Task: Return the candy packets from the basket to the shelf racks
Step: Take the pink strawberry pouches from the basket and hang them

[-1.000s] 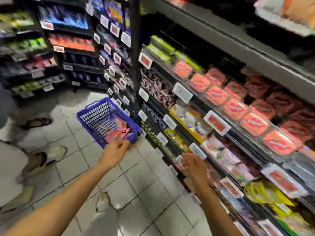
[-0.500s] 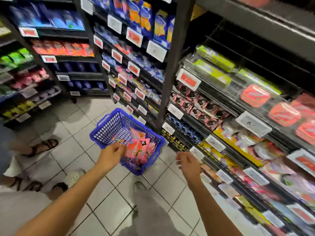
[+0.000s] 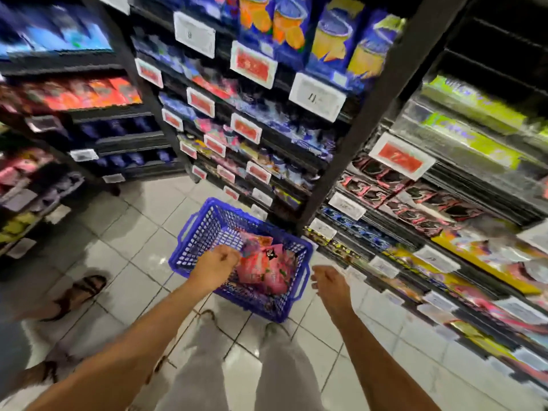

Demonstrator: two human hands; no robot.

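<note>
Candy packets (image 3: 261, 266) fill the basket (image 3: 207, 226); left hand (image 3: 215, 266) clenched above, right hand (image 3: 330, 284) loose.

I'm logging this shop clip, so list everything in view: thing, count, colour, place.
basket: one, blue, on the floor by the shelves
candy packets: several, pink and red, in the basket
shelves: several black racks of blurred goods, left, ahead and right
price tags: many, white and red, on the shelf edges
floor: pale tiles
sandalled foot: one, another person's, far left
legs: two, pale trousers, bottom centre
left hand: curled, over the basket at the packets; grip unclear
right hand: loosely curled, holds nothing, right of the basket
</note>
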